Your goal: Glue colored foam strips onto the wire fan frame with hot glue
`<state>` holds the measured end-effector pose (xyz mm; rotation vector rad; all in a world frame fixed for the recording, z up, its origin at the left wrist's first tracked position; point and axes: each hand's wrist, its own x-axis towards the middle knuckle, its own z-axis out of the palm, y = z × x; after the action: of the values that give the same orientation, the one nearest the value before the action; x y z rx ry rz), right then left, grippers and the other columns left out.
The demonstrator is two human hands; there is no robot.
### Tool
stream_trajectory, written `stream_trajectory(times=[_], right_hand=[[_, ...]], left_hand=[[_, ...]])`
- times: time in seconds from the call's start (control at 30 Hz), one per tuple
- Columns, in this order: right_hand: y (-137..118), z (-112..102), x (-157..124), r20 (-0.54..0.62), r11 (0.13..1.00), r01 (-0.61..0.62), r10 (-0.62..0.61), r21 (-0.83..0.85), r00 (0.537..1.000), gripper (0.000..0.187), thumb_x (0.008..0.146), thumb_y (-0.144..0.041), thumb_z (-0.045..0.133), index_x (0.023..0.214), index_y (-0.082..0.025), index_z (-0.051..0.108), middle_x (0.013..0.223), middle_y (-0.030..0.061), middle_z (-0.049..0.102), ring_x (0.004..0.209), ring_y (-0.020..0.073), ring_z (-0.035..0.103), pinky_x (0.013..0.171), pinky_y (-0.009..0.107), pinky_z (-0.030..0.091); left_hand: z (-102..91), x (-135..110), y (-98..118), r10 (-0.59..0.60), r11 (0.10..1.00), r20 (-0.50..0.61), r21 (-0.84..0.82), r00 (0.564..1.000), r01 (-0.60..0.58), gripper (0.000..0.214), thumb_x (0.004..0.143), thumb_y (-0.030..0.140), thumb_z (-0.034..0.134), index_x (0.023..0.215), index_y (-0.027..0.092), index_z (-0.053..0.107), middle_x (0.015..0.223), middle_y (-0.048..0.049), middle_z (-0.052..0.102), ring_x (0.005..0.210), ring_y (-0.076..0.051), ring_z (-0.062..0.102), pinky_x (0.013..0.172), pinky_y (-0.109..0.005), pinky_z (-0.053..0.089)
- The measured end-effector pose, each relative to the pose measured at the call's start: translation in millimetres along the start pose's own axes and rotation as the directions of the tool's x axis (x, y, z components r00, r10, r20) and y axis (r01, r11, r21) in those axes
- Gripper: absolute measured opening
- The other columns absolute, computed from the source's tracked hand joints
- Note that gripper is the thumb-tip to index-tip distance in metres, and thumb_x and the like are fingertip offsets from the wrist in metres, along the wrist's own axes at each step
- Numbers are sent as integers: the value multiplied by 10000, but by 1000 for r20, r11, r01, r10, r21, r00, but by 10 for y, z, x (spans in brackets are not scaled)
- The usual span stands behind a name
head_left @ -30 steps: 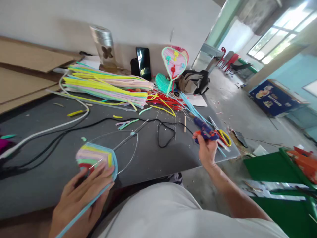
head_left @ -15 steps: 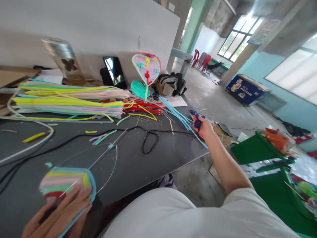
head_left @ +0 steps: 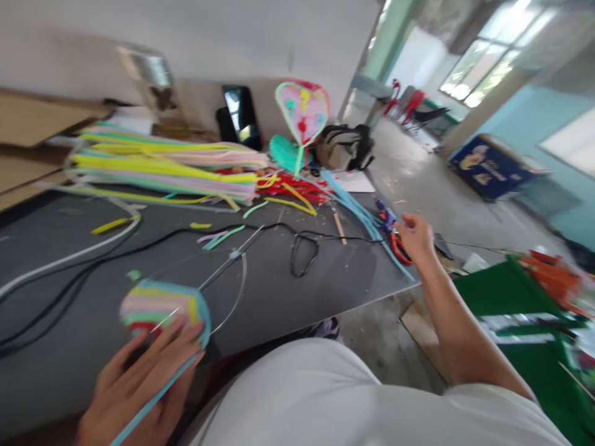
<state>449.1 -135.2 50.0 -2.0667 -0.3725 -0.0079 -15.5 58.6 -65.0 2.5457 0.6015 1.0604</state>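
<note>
My left hand lies flat, fingers spread, pinning the striped pipe-cleaner fan near the table's front edge; it looks light, soft and easily bent, best gripped by its wire rim; my right hand, blurred, grip unclear, hovers beside the glue gun.

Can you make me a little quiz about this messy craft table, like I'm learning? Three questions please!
1. True or false: the left hand lies on the striped pipe-cleaner piece.
2. What stands up at the back of the table? A) a heart-shaped fan B) a teapot C) a football
3. Fill the gap: the cable looped in the middle of the table is ___.
Key: 1 true; 2 A; 3 black.
</note>
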Motion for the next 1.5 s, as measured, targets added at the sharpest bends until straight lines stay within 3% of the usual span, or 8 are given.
stream_trajectory(times=[0.07,0.1,0.2,0.3,0.43,0.77,1.17,1.5], right_hand=[[-150,265,-398,88,957,274,-267,-91,960,174,853,-241,730,1016,-181,725,953,48,732,846,194,653,800,338,537],[-244,447,-628,218,880,468,-442,-80,870,136,885,-259,703,1001,-195,735,907,38,732,764,174,638,757,326,525],[-577,1016,-1360,549,595,749,-745,292,378,88,955,-217,636,988,-203,717,917,51,734,802,172,655,753,309,523],[-862,1431,-1940,563,309,788,-824,532,-58,178,1004,-165,527,922,-176,684,906,79,716,852,191,632,756,317,511],[-968,1657,-2267,578,131,832,-776,539,-252,247,1006,-108,443,899,-142,662,924,90,678,829,198,570,702,319,471],[-951,1637,-2469,480,98,883,-864,460,-154,269,983,-108,451,817,-198,642,793,39,664,742,175,532,640,308,402],[-946,1622,-2253,729,745,387,-647,543,224,94,948,-190,630,859,-220,625,822,-16,676,752,123,625,725,255,504],[-816,1618,-2206,779,813,240,-579,530,239,44,939,-216,677,901,-235,672,963,33,731,878,177,696,815,332,568]], left_hand=[[-63,47,137,9,1000,-2,18,1000,-9,571,862,104,667,1347,401,619,1274,-2,744,1231,-264,685,1153,-500,476],[-82,76,185,21,999,18,24,1000,-22,484,874,87,660,1282,346,646,1251,-24,760,1246,-258,678,1159,-491,469],[-93,133,234,2,998,24,60,1000,-4,232,914,85,635,1082,244,657,1203,-70,781,1268,-256,669,1166,-491,446],[-91,125,241,-33,996,55,88,998,28,172,952,115,599,1079,225,634,1192,-76,784,1265,-243,674,1169,-474,429],[-87,76,249,-68,994,23,82,997,66,325,964,182,582,1287,204,561,1348,-142,703,1210,-240,703,1166,-471,424],[-70,50,246,-110,993,59,40,992,108,452,991,234,544,1434,239,455,1309,-101,727,1260,-237,668,1195,-477,373],[-352,362,102,-8,1000,347,12,938,5,281,968,310,624,1198,159,675,1330,-151,682,1246,-303,623,1041,-471,478],[-266,368,-43,83,994,313,45,946,-102,213,1041,224,500,1087,190,705,1394,-74,685,1387,-245,558,1106,-421,429]])
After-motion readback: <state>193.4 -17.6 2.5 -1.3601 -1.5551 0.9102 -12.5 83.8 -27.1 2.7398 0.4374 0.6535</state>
